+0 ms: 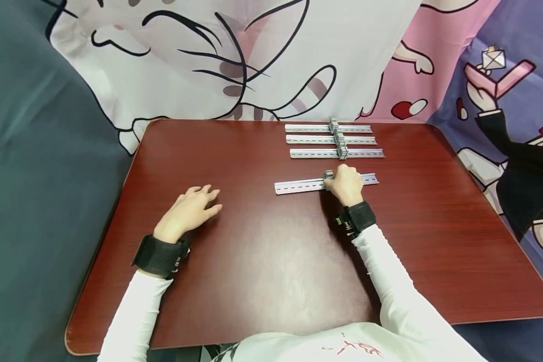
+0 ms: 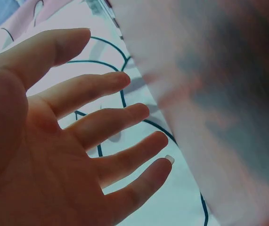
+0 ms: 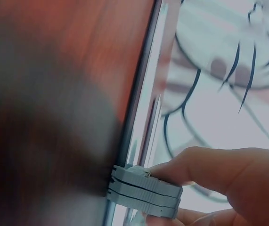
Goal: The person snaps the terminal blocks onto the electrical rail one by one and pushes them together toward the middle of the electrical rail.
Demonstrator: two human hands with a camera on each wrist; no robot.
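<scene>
My right hand (image 1: 347, 185) pinches grey terminal blocks (image 3: 146, 190) seated on a slotted metal DIN rail (image 1: 298, 187). In the right wrist view, the thumb lies along one side of the blocks, with fingers partly hidden below them. The rail lies slightly tilted across the table, its right end showing past the hand. Over the left part of the table, my left hand (image 1: 185, 213) has its fingers spread and holds nothing. Its bare palm (image 2: 54, 165) shows in the left wrist view.
Behind the gripped rail, three more rails lie in parallel: a front one (image 1: 312, 153), a middle one (image 1: 307, 139) and a back one (image 1: 305, 128). Each carries grey blocks near its middle. The brown table (image 1: 235, 261) meets a printed cloth (image 1: 271, 60) at its far edge.
</scene>
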